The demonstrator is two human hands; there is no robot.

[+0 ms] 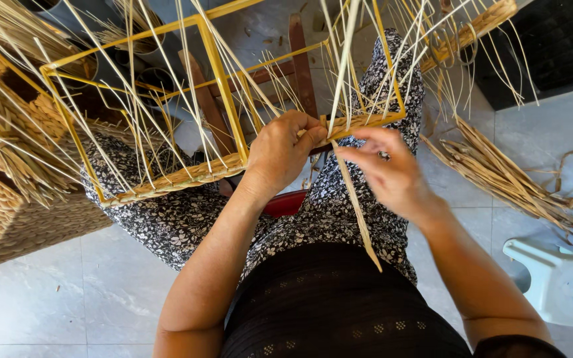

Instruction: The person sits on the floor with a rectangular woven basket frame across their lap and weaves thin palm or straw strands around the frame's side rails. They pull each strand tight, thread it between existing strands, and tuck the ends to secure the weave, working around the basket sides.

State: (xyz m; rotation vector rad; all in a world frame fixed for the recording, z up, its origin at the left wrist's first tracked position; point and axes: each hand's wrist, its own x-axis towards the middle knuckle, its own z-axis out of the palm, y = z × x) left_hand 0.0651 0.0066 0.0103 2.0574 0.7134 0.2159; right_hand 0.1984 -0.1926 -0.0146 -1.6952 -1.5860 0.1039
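A yellow wire frame (215, 63), box-shaped, rests across my lap, its near bottom edge carrying a narrow band of woven straw (187, 178) that runs from the left corner toward my hands. My left hand (280, 156) is closed over the frame's lower bar at the point where the weaving ends, thumb pressed against the straw; what lies under the palm is hidden. My right hand (392, 174) pinches a flat pale strand (356, 212) between thumb and fingertips, just beside the left thumb; the hand is somewhat blurred, so the exact finger placement is hard to make out. The strand slants down over my patterned trousers and ends in a point above my dark top. Many thin upright strands (346, 59) rise from the frame and are cut off at the upper edge. To the left stands a finished woven basket (14, 219), partly out of view. Loose straw (505, 176) lies on the tiled floor at right, near a pale plastic stool (562, 282). A wooden chair (300, 59) is partly visible behind the frame.
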